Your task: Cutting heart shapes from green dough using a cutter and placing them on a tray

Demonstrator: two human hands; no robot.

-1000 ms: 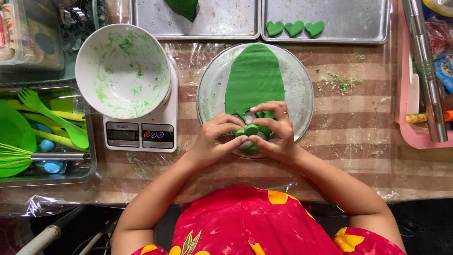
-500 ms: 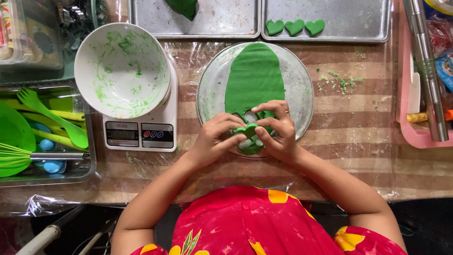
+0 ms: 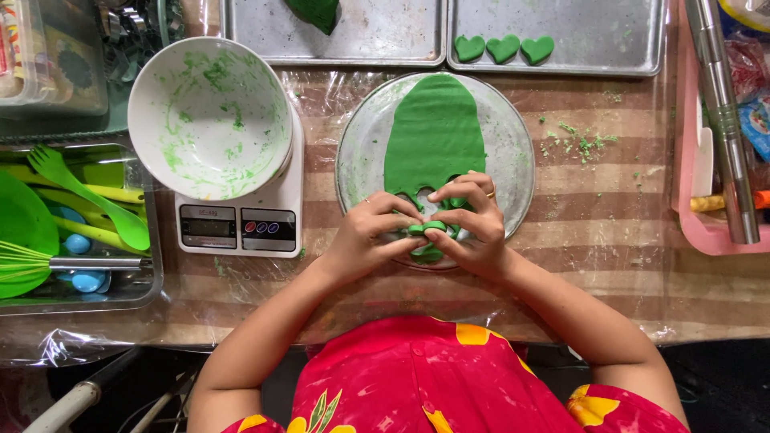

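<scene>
Small green dough piece (image 3: 427,229) pinched between both hands, left hand (image 3: 370,236) and right hand (image 3: 469,228), over near edge of rolled dough sheet (image 3: 433,136) on glass plate (image 3: 513,160), tabletop centre. Step judged: freeing a cut shape. Next calls for gentle lift, no stretching

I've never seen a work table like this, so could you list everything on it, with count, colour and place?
rolled dough sheet: one, green, on the glass plate
glass plate: one, clear, centre
dough piece: one, green, between both hands' fingers
heart cut-outs: three, green, on the right tray
metal trays: two, grey, far edge
bowl: one, white with green smears, on the scale
kitchen scale: one, white, left of the plate
utensil bin: one, clear, with green and blue tools, left
pink tray: one, right edge
left hand: pinching the dough piece
right hand: pinching the dough piece
</scene>
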